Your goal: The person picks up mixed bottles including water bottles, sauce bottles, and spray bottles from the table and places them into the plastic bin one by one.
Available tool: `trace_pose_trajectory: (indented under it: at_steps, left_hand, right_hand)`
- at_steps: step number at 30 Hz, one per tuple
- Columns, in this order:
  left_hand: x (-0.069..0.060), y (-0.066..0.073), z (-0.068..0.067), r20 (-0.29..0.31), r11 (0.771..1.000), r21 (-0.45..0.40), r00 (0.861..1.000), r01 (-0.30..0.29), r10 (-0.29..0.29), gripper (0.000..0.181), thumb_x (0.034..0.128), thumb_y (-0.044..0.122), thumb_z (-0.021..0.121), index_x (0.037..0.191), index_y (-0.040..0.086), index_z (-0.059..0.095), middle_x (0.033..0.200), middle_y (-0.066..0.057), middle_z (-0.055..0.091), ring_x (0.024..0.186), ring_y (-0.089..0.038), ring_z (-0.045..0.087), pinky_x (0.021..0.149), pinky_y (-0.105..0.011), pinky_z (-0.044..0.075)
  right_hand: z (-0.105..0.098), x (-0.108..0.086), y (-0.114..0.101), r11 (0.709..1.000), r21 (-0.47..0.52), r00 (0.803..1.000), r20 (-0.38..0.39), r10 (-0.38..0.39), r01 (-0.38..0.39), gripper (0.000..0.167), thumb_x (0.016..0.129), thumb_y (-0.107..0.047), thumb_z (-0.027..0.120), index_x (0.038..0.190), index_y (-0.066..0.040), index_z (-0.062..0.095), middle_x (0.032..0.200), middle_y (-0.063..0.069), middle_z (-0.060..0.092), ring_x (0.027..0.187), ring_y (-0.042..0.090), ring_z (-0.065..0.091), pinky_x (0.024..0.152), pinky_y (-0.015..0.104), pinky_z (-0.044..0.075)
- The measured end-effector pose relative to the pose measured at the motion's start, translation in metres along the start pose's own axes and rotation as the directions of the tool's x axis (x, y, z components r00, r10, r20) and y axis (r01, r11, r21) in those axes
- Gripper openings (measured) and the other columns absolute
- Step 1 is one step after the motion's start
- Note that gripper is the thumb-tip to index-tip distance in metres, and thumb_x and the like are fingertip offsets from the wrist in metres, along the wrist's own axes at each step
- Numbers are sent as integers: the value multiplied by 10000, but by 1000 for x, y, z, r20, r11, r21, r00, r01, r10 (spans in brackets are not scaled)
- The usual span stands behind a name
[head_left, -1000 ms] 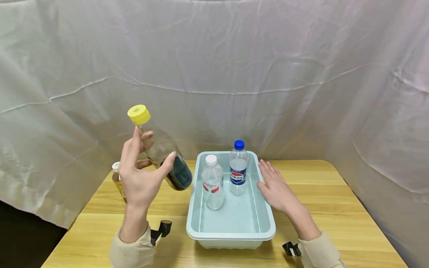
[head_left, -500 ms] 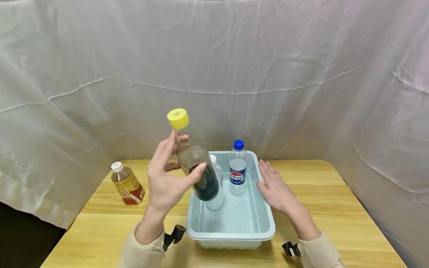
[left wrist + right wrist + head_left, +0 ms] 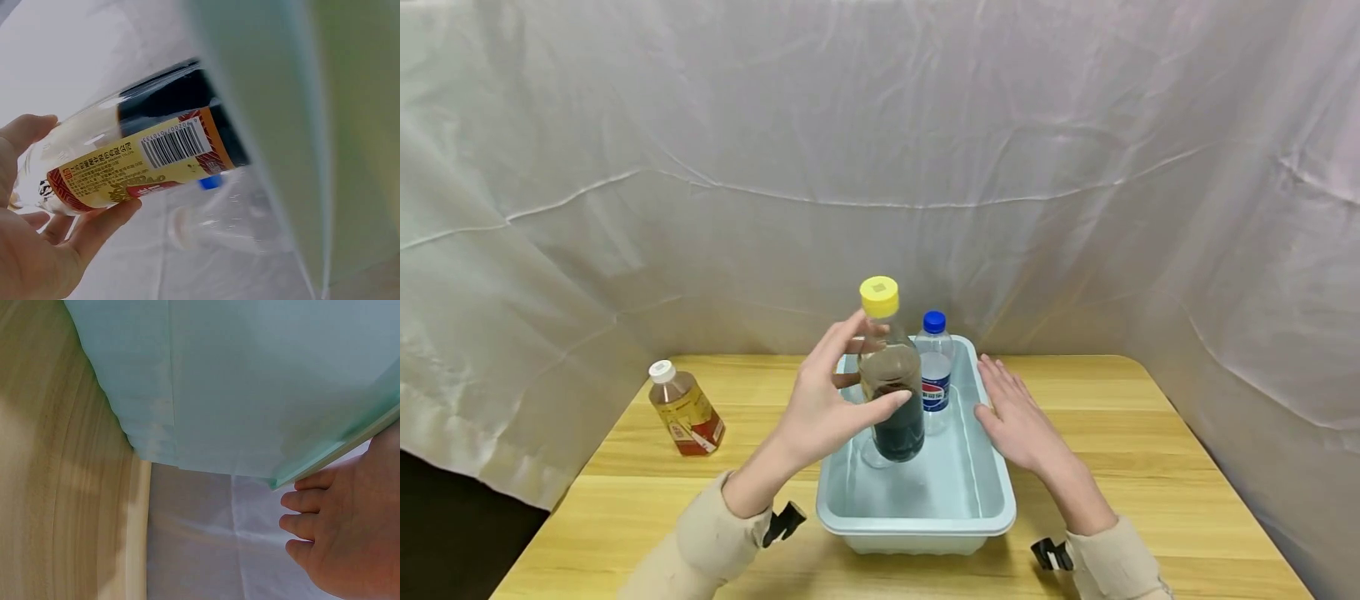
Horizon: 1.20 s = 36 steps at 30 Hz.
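Observation:
My left hand (image 3: 823, 408) holds a sauce bottle (image 3: 901, 421) with a yellow cap and dark liquid inside. The bottle is nearly upright above the pale blue plastic tub (image 3: 916, 527). Its yellow barcode label (image 3: 128, 164) shows in the left wrist view, with thumb and fingers on opposite sides. Inside the tub stands a blue-capped cola bottle (image 3: 936, 387), partly covered by the sauce bottle. Behind the sauce bottle, a clear plastic bottle (image 3: 237, 219) is mostly hidden in the head view. My right hand (image 3: 1021, 425) rests on the tub's right rim, fingers straight.
On the left of the wooden table (image 3: 760, 492) stands a white-capped bottle of reddish-brown drink (image 3: 688, 412). A grey cloth curtain (image 3: 880, 167) hangs behind the table and along both sides.
My left hand has carried the sauce bottle rightward and down over the tub, turning it from tilted to nearly upright. This uncovers the drink bottle at left. My right hand stays put.

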State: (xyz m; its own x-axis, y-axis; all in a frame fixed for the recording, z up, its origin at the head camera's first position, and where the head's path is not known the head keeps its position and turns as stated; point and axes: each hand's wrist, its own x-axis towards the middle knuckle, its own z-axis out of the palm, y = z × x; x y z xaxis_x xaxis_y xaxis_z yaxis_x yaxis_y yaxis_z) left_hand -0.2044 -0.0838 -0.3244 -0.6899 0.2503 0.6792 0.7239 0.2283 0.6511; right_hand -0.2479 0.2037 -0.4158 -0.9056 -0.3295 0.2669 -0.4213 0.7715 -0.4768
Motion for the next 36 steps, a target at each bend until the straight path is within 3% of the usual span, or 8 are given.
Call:
trace_pose_trajectory:
  at_steps: [9, 20, 27, 32, 36]
  left_hand:
    - [3, -15, 15, 172, 999, 38, 985, 3, -9, 785, 809, 143, 913, 1483, 138, 511, 1373, -45, 591, 1165, -220, 644, 847, -359, 637]
    - [13, -26, 31, 337, 988, 151, 941, -11, -41, 814, 809, 168, 915, 1471, 98, 448, 1350, -44, 596, 1141, -185, 632, 850, -270, 608]
    - [20, -32, 41, 409, 971, 240, 909, -21, -82, 844, 829, 216, 904, 1481, 77, 387, 1379, -70, 573, 1171, -187, 661, 868, -271, 587]
    - [25, -40, 50, 457, 970, 242, 878, 30, -142, 826, 853, 197, 883, 1481, 69, 361, 1417, -90, 537, 1231, -219, 652, 985, -292, 571]
    - [28, -44, 55, 452, 966, 246, 871, 82, -189, 805, 841, 154, 887, 1457, 54, 378, 1403, -113, 547, 1225, -242, 652, 1015, -332, 564]
  right_hand:
    - [1, 0, 3, 1000, -2, 1000, -8, -10, 10, 633, 1053, -167, 436, 1594, 109, 254, 1691, 258, 199, 1558, 471, 168, 1274, 616, 115]
    - [2, 0, 3, 1000, -2, 1000, -6, -14, 14, 630, 1055, -177, 435, 1593, 105, 265, 1683, 267, 228, 1550, 483, 190, 1264, 638, 136]
    - [1, 2, 2, 1000, 4, 1000, 10, -9, 9, 630, 1062, -171, 428, 1602, 96, 245, 1694, 257, 203, 1558, 474, 168, 1268, 631, 122]
    - [0, 2, 1, 1000, 5, 1000, 12, 1, -1, 631, 1057, -164, 432, 1602, 96, 248, 1695, 254, 204, 1562, 466, 161, 1269, 631, 123]
    - [0, 1, 1, 1000, 9, 1000, 14, 5, -5, 630, 1058, -163, 435, 1603, 92, 250, 1696, 250, 205, 1561, 467, 167, 1269, 630, 122]
